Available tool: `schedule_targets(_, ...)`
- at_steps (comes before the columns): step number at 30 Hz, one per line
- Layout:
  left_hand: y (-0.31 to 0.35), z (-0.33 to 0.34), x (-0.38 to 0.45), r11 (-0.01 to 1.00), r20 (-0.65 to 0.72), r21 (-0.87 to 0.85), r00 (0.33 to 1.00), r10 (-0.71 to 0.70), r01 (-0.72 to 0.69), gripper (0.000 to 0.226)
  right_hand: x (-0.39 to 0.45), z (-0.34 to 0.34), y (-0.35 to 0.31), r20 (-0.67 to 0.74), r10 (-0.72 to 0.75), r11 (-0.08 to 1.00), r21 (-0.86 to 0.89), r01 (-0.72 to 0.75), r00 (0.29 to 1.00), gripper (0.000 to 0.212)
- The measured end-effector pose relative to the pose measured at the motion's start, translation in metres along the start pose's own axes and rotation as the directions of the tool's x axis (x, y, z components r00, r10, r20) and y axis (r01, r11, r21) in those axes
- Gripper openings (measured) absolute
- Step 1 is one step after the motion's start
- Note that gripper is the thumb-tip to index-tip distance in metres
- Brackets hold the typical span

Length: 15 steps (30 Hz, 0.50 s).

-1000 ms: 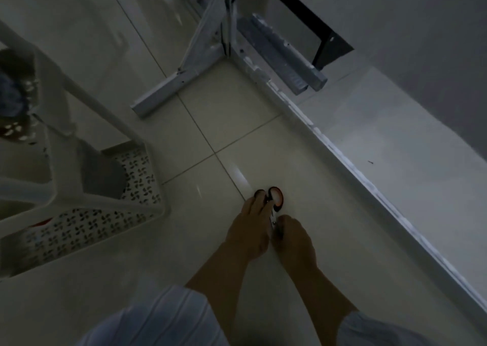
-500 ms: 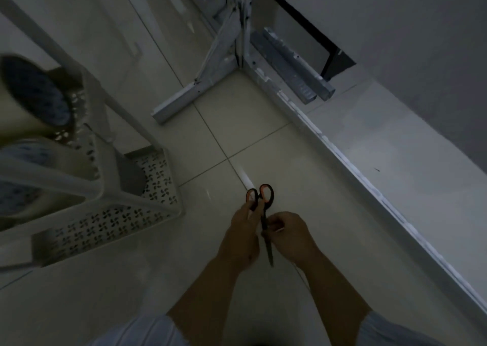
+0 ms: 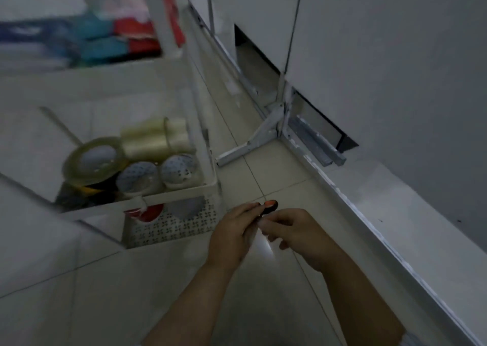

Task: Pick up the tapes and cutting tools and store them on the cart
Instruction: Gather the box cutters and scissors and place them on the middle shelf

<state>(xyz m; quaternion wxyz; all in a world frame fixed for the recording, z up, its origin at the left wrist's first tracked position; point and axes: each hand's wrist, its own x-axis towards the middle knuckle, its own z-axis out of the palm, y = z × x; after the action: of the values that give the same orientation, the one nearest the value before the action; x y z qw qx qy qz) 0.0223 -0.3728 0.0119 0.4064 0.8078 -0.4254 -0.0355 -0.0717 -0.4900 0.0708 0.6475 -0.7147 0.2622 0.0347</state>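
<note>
Most of the scissors [image 3: 269, 205] hide between the left hand [image 3: 232, 236] and the right hand [image 3: 300, 236]; only an orange and black handle shows. The blades cannot be seen. The top shelf [image 3: 79, 42] of the cart [image 3: 208, 185] is a blur of colours. A red thing [image 3: 147, 212] on the bottom shelf is half hidden. Both arms are cut off at the bottom edge.
</note>
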Motion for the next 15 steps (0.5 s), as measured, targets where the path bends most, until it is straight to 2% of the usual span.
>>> schedule_targets(3,0.031,-0.041,-0.012,0.998,-0.116,-0.038,0.992,-0.051,0.047,0.036,-0.024,0.019,-0.035,-0.024,-0.165,0.986,-0.021,0.165,0.986,0.012)
schedule_targets(6,0.056,-0.083,-0.022,0.966,-0.218,-0.154,0.947,-0.237,0.206,0.024,-0.043,0.046,-0.063,-0.095,-0.378,0.924,-0.101,0.369,0.921,0.007)
schedule_targets(8,0.068,-0.112,-0.027,0.928,-0.275,-0.262,0.901,-0.335,0.265,0.02,-0.05,0.065,-0.078,-0.147,-0.514,0.839,-0.289,0.46,0.845,0.013)
schedule_targets(10,0.076,-0.144,-0.029,0.9,-0.32,-0.349,0.87,-0.376,0.261,0.02,-0.052,0.082,-0.095,-0.119,-0.645,0.713,-0.449,0.538,0.755,0.027)
schedule_targets(13,0.082,-0.19,-0.026,0.834,-0.346,-0.498,0.827,-0.443,0.239,0.019,-0.054,0.11,-0.131,-0.029,-0.747,0.56,-0.565,0.605,0.664,0.041)
schedule_targets(15,0.084,-0.222,-0.02,0.789,-0.357,-0.566,0.791,-0.497,0.24,0.017,-0.052,0.128,-0.157,-0.016,-0.784,0.492,-0.624,0.607,0.62,0.045)
